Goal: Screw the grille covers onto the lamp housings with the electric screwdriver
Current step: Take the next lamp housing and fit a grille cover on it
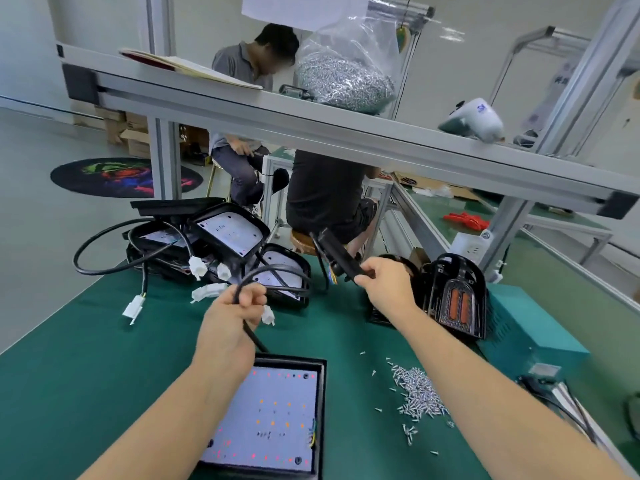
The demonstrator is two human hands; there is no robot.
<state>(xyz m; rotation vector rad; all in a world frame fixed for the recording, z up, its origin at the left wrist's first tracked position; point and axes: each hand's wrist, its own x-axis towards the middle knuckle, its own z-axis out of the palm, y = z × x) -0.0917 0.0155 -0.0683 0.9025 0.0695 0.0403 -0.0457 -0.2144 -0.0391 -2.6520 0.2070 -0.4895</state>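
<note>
- Left hand [242, 306] grasps the black cable [254, 337] of the near housing [320, 410].
- Right hand [384, 282] grasps the screwdriver [337, 252], above the mat [104, 358].
- Screws [417, 393] lie beside the housing.

— What covers the bench?
— A matt green mat [86, 358], finely textured. The lamp housing [320, 410] before me on it is matt black, its LED board [266, 414] smooth and white.
— And what I grip?
— My left hand [239, 306] holds a smooth black rubbery cable [254, 337]; my right hand [388, 282] a matt black plastic electric screwdriver [337, 252]. Right of the housing, the screws [419, 393] are bright metal.
</note>
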